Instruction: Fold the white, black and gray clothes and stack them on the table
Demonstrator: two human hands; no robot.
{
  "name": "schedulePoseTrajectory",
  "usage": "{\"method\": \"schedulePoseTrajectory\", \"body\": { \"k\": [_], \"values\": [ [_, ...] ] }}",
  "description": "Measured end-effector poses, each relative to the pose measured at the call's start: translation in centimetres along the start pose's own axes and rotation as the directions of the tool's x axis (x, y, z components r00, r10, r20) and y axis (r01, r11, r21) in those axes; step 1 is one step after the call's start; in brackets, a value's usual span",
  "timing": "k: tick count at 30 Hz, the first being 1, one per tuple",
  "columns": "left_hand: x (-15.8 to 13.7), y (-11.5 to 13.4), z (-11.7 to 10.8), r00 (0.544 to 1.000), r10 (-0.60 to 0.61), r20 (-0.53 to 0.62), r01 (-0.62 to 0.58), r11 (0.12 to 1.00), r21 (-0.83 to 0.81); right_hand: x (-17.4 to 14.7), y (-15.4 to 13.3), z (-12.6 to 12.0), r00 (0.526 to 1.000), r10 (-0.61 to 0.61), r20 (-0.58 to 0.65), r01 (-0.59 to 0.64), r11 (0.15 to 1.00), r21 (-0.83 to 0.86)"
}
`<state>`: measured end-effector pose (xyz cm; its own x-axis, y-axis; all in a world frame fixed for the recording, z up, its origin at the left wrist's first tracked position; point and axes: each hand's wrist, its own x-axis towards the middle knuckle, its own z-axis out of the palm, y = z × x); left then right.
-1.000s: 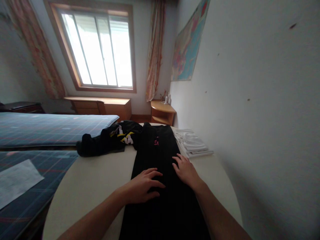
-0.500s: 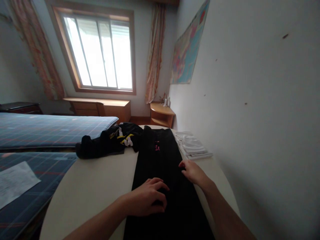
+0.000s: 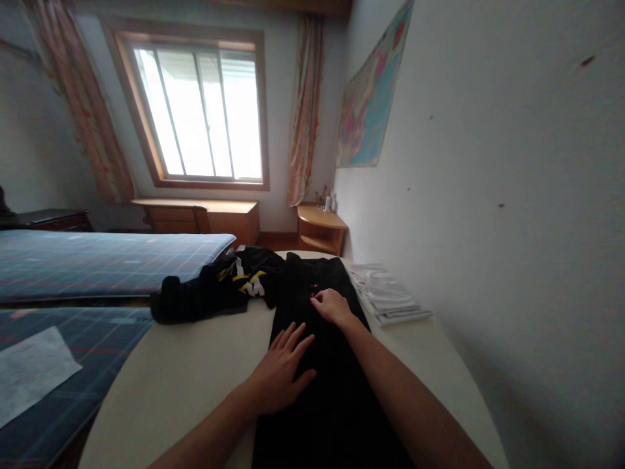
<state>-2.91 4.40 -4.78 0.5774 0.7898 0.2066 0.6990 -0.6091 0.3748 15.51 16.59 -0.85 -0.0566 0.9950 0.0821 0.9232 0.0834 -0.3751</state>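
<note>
The fingers (image 3: 316, 299) of the right hand (image 3: 334, 307) are drawn together at the small pink print (image 3: 313, 287) on the black garment (image 3: 332, 410); whether cloth is pinched cannot be told. The left hand (image 3: 280, 371) is spread open over the garment's left side, with nothing gripped. The garment is laid on the counter (image 3: 195, 378) beneath both hands, its long axis pointed away from the body; its far end is approached more closely by the right hand. It is flanked by dark clothes (image 3: 188, 296) at left, white clothes (image 3: 385, 293) at right.
</note>
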Motion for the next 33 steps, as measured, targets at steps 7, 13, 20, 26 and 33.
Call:
{"method": "schedulePoseTrajectory", "body": {
  "k": [7,13,20,26,33],
  "values": [
    [0.2,0.0,0.1,0.997,-0.027,0.067,0.025,0.999,0.030,1.7,-1.6,2.2,0.993,0.112,0.022,-0.114,0.990,0.087],
    [0.0,-0.1,0.2,0.998,-0.020,0.054,0.019,1.000,0.022,2.8,-2.1,1.9,0.990,0.122,0.063,-0.133,0.970,0.204],
    [-0.1,-0.1,0.3,1.000,-0.013,0.015,0.013,1.000,0.003,2.5,-1.8,1.4,0.991,0.115,0.063,-0.126,0.965,0.230],
    [-0.1,-0.1,0.2,1.000,0.005,0.009,-0.005,1.000,-0.001,2.0,-1.3,1.1,0.993,0.118,-0.014,-0.116,0.986,0.120],
    [-0.1,0.9,-1.0,0.992,0.003,0.127,0.000,1.000,-0.023,2.5,-0.1,1.4,0.997,0.076,0.017,-0.077,0.993,0.088]
  ]
}}
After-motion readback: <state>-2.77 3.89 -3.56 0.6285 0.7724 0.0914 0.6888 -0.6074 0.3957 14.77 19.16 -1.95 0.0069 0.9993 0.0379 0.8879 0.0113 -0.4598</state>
